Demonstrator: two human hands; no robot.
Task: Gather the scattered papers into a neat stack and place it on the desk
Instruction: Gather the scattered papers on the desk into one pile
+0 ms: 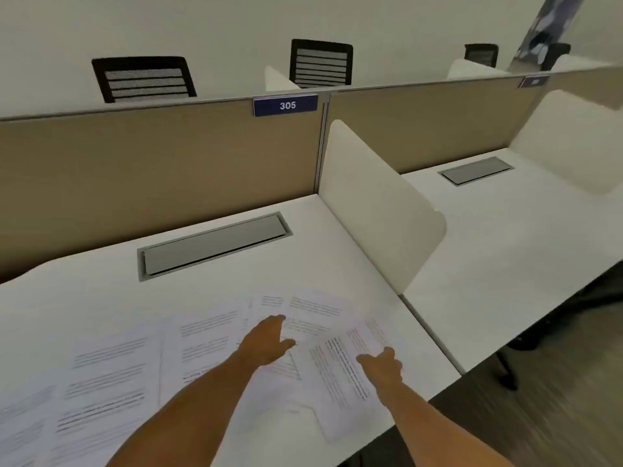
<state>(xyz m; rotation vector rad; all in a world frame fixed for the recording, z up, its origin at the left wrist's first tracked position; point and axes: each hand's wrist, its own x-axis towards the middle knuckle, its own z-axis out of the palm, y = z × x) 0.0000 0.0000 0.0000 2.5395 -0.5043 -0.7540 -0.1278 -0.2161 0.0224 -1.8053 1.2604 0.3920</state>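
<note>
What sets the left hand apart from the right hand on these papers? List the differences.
The left hand lies farther forward, on the overlapping white printed sheets in the middle of the spread; the right hand sits nearer the white desk's right edge, on the angled sheet with dark bold text. The left hand is spread wider; the right hand looks more closed. Both are bare, palm down, resting on paper and gripping nothing.

White papers (114, 375) with black text, white desk (303, 257), tan partition (151, 163), navy 305 sign (286, 105).
</note>
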